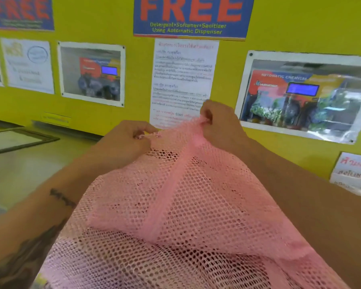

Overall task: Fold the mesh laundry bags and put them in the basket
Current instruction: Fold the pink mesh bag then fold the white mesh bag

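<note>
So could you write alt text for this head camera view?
Two bare hands, left hand and right hand, pinch the top edge of a pink mesh laundry bag, holding it up before a yellow wall covered with laundromat notices and a blue "FREE" sign.

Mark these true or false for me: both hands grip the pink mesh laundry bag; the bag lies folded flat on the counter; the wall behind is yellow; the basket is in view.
1. Both the left hand and the right hand pinch the top edge of the pink mesh laundry bag. True.
2. The bag lies folded flat on the counter. False: it is held up, draped toward the camera.
3. The wall behind is yellow with posted notices. True.
4. The basket is in view. False: none shows.
</note>
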{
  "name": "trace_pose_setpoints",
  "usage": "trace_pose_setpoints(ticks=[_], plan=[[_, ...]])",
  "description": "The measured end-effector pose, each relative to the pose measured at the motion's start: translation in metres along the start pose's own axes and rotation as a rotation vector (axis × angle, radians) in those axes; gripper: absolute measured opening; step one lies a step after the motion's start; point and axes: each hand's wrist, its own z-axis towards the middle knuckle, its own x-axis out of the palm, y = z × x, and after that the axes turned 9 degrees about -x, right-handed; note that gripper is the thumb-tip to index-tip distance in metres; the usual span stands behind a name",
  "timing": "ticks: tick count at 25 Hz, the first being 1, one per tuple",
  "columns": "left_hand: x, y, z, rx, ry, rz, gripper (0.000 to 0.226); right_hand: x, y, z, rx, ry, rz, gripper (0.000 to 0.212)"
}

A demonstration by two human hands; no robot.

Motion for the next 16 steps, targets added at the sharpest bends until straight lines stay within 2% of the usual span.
trace_pose_setpoints(ticks=[1,2,3,4,5,7,8,13,16], plan=[[-0.01,0.004,0.001,-0.04,-0.034,0.059,0.026,0.005,0.005,0.008,0.004,0.168,-0.02,0.021],[-0.022,0.01,0.0,-0.085,-0.051,0.143,0.025,0.012,0.009,0.012,0.027,0.413,-0.085,0.02],[-0.034,0.016,-0.002,-0.136,-0.033,0.254,0.024,0.02,0.01,0.013,0.065,0.649,-0.163,0.032],[-0.045,0.024,-0.006,-0.201,0.021,0.391,0.024,0.027,0.01,0.011,0.104,0.812,-0.216,0.045],[-0.055,0.032,-0.011,-0.277,0.106,0.533,0.026,0.033,0.011,0.009,0.134,0.896,-0.229,0.052],[-0.068,0.048,-0.021,-0.41,0.292,0.719,0.031,0.047,0.009,0.005,0.115,0.905,-0.216,0.051],[-0.071,0.054,-0.024,-0.45,0.346,0.725,0.032,0.053,0.01,0.004,0.105,0.898,-0.216,0.048],[-0.086,0.071,-0.033,-0.426,0.352,0.504,0.032,0.083,0.028,0.009,0.143,0.894,-0.176,0.042],[-0.093,0.078,-0.05,-0.411,0.513,0.372,0.041,0.104,0.036,0.008,0.131,0.964,-0.258,0.039]])
